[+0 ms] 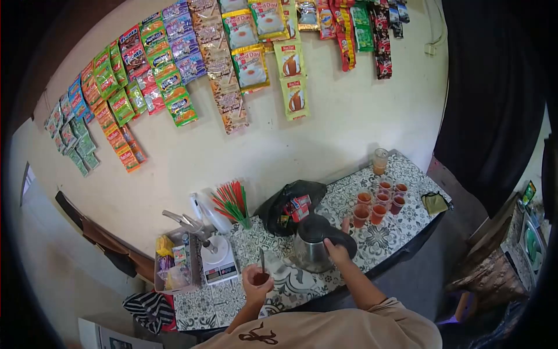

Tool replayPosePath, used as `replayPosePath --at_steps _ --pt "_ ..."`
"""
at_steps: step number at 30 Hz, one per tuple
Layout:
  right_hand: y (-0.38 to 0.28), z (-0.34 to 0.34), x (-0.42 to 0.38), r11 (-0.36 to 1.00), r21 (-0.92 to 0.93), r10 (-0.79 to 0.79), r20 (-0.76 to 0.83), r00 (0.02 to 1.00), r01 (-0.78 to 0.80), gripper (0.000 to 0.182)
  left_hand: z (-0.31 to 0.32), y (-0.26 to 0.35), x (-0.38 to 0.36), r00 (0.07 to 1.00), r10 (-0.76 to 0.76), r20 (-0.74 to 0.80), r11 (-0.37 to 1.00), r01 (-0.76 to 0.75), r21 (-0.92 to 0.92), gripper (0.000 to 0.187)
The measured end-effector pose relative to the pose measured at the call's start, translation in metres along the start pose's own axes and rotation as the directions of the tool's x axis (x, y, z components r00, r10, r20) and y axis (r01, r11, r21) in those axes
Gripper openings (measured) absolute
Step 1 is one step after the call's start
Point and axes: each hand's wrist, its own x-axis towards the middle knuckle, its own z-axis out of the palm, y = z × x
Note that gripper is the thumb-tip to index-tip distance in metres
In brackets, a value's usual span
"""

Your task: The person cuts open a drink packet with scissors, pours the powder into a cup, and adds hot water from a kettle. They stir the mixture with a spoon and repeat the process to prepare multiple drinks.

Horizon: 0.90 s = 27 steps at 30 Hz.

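Observation:
My left hand [258,288] is wrapped round a clear plastic cup [253,273] with dark reddish contents and a spoon [262,260] standing in it. It is near the table's front edge. To its right, my right hand [339,251] grips the black handle of a steel electric kettle [311,253] with a black lid. Whether the kettle's base touches the table is hard to tell. Several cups of reddish drink [378,213] stand together right of the kettle, with a taller glass [380,161] of brownish liquid behind them.
The patterned table [224,302] also holds a basket of packets [176,260], a digital scale [220,266], red and green straws [232,200], a black plastic bag [290,200] and a folded cloth [434,203]. Sachet strips [224,87] hang on the wall behind.

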Motion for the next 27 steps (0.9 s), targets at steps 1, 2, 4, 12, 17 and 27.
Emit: replayPosePath --at_steps 1,2,4,12,17,27 --pt "0.026 -0.009 0.008 0.999 0.031 0.013 0.035 0.999 -0.014 0.059 -0.001 -0.007 0.002 1.0 -0.013 0.017 0.998 0.014 -0.061 0.062" --pt "0.053 -0.019 0.015 0.998 0.06 0.028 0.07 0.997 -0.032 0.058 -0.003 -0.019 0.006 1.0 0.017 0.01 1.0 -0.017 -0.016 0.063" --pt "0.048 -0.018 0.022 0.992 0.121 0.004 0.129 0.992 -0.02 0.056 -0.006 -0.04 0.014 0.997 0.076 0.001 0.994 -0.076 0.074 0.065" --pt "-0.037 -0.029 0.036 0.957 0.143 -0.286 0.289 0.914 0.254 0.117 0.032 -0.039 0.028 0.995 0.045 -0.087 0.995 -0.037 0.094 0.065" --pt "-0.104 -0.061 0.049 0.983 0.152 -0.154 0.398 0.904 0.1 0.12 0.072 -0.046 0.045 0.964 0.187 -0.191 0.975 -0.158 0.155 0.067" --pt "-0.184 -0.086 0.065 0.993 -0.004 -0.095 0.542 0.835 0.116 0.123 0.157 -0.047 0.03 0.948 0.252 -0.195 0.93 -0.181 0.319 0.068"
